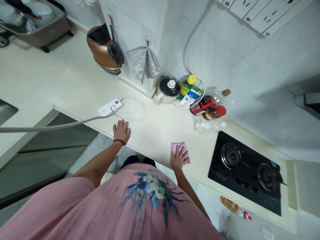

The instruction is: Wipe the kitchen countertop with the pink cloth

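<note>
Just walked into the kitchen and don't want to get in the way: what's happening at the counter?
A person in a pink shirt stands at the countertop. The right hand lies on a pink cloth, pressing it to the surface beside the black gas hob. The left hand rests flat and open on the bare counter near a white power strip. Bottles and a small lidded pot stand by the wall.

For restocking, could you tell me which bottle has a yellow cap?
The green bottle beside the lidded pot; no other bottle's cap is yellow.
</note>
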`<state>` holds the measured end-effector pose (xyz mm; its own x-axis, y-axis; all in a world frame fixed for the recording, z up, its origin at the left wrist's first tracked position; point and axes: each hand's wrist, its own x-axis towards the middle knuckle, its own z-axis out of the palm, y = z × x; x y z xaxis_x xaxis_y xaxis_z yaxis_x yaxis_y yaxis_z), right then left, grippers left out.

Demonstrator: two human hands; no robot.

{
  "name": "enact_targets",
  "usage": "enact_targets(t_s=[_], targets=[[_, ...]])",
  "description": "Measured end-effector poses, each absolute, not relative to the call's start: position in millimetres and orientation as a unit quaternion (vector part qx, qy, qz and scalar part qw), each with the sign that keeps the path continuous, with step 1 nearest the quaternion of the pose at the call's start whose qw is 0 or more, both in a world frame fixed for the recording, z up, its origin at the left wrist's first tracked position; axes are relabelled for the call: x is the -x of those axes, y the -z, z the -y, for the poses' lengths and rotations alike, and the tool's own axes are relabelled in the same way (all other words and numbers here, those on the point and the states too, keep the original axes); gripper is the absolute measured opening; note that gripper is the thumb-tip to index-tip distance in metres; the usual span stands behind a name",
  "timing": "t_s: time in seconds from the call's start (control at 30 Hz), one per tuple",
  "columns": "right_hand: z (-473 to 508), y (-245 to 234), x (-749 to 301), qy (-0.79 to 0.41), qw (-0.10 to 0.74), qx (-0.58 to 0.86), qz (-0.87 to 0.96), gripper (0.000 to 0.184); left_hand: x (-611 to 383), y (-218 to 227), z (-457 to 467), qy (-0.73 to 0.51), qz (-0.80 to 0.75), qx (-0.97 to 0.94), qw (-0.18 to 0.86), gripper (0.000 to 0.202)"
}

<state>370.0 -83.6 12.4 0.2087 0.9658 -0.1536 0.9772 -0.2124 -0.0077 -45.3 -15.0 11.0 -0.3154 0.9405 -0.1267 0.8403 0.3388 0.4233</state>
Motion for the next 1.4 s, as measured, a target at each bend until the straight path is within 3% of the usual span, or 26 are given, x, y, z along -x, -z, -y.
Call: enact_targets(t_s=[0.9,1.17,1.4], targets=[[-192.9,2.1,-404.4,0.043,0.084,-0.733,-0.674,0.067,43.0,-12.7,16.6,-0.098,-0.820,-0.540,0.164,0.063],[-193.8,-6.1,-397.8,0.055,0.101,-0.732,-0.671,0.067,42.8,-15.6,15.9,-0.100,-0.817,-0.545,0.159,0.063],[-102.8,-15.7,-365.1,0.052,0.080,-0.714,-0.694,0.065,42.8,-15.9,16.2,-0.115,-0.813,-0.547,0.164,0.064]])
